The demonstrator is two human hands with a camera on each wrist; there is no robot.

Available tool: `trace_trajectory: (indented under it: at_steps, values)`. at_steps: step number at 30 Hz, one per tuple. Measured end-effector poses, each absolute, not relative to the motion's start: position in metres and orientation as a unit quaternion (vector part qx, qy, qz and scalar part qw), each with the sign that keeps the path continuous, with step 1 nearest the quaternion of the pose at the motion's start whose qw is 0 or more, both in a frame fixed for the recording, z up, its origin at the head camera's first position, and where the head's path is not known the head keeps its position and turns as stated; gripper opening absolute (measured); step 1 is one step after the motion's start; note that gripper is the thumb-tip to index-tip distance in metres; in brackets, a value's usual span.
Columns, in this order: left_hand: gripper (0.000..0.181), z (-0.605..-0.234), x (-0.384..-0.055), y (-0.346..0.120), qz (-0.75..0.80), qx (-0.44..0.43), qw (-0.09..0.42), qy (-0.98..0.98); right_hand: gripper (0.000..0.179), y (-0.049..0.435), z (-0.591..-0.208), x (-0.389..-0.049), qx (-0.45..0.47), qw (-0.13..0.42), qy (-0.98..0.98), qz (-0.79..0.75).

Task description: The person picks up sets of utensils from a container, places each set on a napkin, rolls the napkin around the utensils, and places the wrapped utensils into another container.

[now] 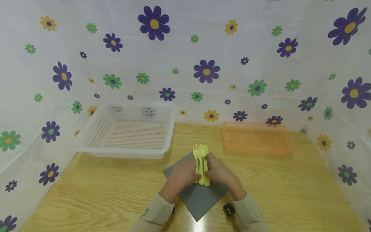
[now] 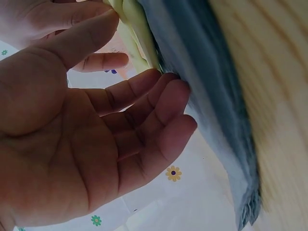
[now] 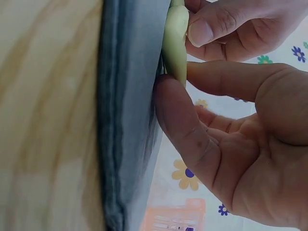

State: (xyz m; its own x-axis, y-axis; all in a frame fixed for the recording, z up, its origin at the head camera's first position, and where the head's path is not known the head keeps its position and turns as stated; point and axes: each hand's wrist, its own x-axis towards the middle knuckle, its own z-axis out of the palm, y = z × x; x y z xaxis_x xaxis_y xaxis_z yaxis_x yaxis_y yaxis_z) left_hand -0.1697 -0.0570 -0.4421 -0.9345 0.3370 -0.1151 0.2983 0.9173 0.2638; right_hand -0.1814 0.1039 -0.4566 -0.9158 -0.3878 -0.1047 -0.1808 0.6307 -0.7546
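A light yellow-green fork, knife and spoon lie side by side on a folded grey-blue cloth napkin, set cornerwise on the table. From the left, my left hand pinches the fork, its thumb on top and the fingertips low against the cloth. My right hand pinches the spoon between thumb and forefinger; in the right wrist view the pale handle shows between them. Both hands partly cover the handles.
A white perforated basket stands at the back left and a shallow orange basket at the back right. Flower-print sheeting surrounds the wooden table at the back and sides.
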Motion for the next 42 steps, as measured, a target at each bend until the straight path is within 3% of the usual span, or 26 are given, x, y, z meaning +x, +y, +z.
trace_trajectory:
  at_steps: [3, 6, 15, 21, 33, 42]
  values:
    - [0.031, -0.442, -0.169, -0.057, 0.129, 0.16, 0.088, 0.975, 0.028, 0.103, -0.457, -0.18, -0.161, 0.128, 0.899, -0.386]
    - [0.033, -0.441, -0.169, -0.057, 0.134, 0.16, 0.094, 0.974, 0.019, 0.103, -0.457, -0.18, -0.159, 0.127, 0.904, -0.375]
    - [0.04, -0.439, -0.167, -0.055, 0.134, 0.153, 0.107, 0.973, 0.03, 0.102, -0.455, -0.179, -0.182, 0.107, 0.912, -0.35]
    - [0.035, -0.439, -0.166, -0.056, 0.139, 0.155, 0.106, 0.972, 0.016, 0.101, -0.451, -0.175, -0.218, 0.083, 0.921, -0.312]
    - [0.039, -0.44, -0.168, -0.057, 0.137, 0.15, 0.11, 0.973, 0.026, 0.097, -0.445, -0.17, -0.208, 0.073, 0.944, -0.245]
    - [0.039, -0.44, -0.168, -0.056, 0.134, 0.145, 0.115, 0.974, 0.015, 0.1, -0.446, -0.171, -0.222, 0.067, 0.938, -0.26]
